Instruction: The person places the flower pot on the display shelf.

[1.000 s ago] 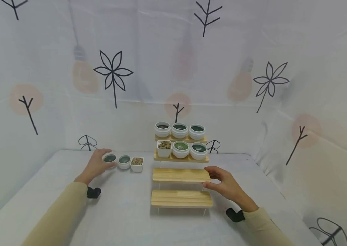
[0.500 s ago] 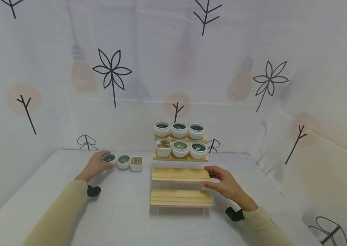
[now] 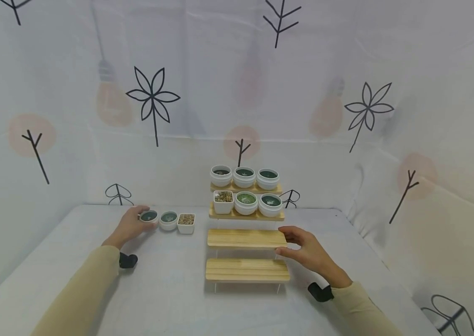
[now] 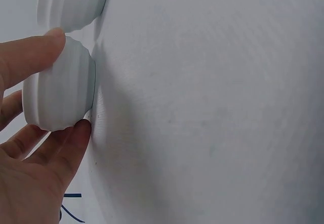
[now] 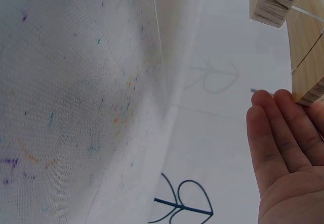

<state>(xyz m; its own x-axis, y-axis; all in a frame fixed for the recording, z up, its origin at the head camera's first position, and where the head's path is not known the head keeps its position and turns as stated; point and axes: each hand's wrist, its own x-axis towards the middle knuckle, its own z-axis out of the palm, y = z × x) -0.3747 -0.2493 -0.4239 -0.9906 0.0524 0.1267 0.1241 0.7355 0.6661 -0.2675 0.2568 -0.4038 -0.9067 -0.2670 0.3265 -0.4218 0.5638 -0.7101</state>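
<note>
At the far left of the table, my left hand (image 3: 131, 225) holds a small round white bowl (image 3: 149, 217) with a dark green surface inside. In the left wrist view the bowl (image 4: 61, 87) has the thumb on one side and fingertips on the other, low by the tabletop. Beside it stand another round bowl (image 3: 168, 221) and a square white bowl (image 3: 186, 225) with brown grainy contents. My right hand (image 3: 307, 249) grips the right end of a bare wooden shelf (image 3: 245, 238), thumb at the front edge. In the right wrist view its fingertips meet the wood (image 5: 310, 90).
Two higher wooden shelves, the upper (image 3: 250, 188) and the one below it (image 3: 247, 214), carry several white bowls. The lowest wooden shelf (image 3: 247, 270) stands in front on thin legs. A printed white cloth (image 3: 203, 116) hangs behind the white table (image 3: 165, 289).
My left index finger has come down slightly at the round bowl's far side. My right hand stays at the shelf's end. The head view has shifted a little.
</note>
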